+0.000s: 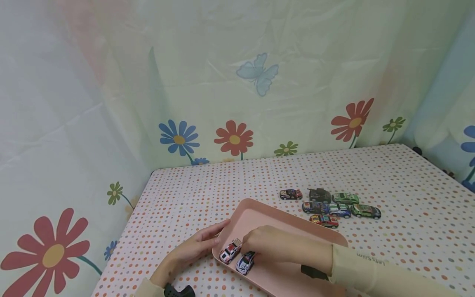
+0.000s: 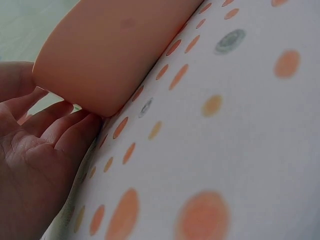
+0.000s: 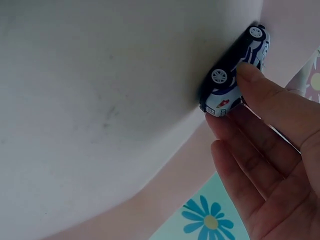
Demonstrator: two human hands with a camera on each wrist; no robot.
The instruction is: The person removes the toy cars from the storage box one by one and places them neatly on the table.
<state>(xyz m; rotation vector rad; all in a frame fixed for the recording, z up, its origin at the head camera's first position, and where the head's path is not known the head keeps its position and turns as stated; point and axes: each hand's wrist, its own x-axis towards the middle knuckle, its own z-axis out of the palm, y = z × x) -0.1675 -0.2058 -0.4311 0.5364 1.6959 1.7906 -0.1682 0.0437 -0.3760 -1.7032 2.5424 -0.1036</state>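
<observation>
My right hand (image 1: 265,243) reaches down into a pink tray (image 1: 259,209), thumb and fingers pinching a white and blue toy car (image 3: 225,82). In the right wrist view the thumb presses the car's side, with its wheels toward the camera. Beside it in the tray's left end sits a white and red toy car (image 1: 230,251). My left hand (image 1: 198,244) lies against the tray's left corner from outside. Its extended fingers (image 2: 77,125) touch the tray's outer wall in the left wrist view.
Beyond the tray stands a group of toy cars, among them a black one (image 1: 319,195), a green one (image 1: 366,211) and a red and yellow one (image 1: 324,220). Another dark car (image 1: 291,194) sits slightly apart. A dotted cloth (image 1: 193,194) covers the table; a flowered curtain (image 1: 208,95) hangs behind.
</observation>
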